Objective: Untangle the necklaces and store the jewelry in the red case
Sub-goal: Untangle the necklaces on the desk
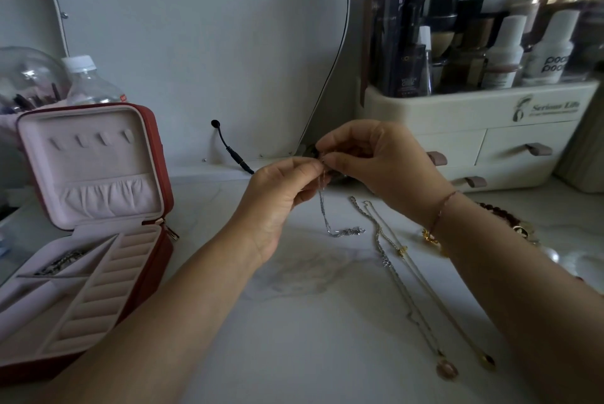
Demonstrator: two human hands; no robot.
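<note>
Two pendant necklaces [389, 262] lie straightened at the desk's front right, apparently separated. My red case [160, 158] waits open at the left edge. Farther back, my left hand [281, 197] and right hand [376, 158] pinch the silver chain [346, 232] by its top, letting it dangle loose.

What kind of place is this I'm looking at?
Likely a home dressing table: a mirror-like panel at the back, a cream cosmetics organiser full of bottles, and an open red jewelry case.
</note>
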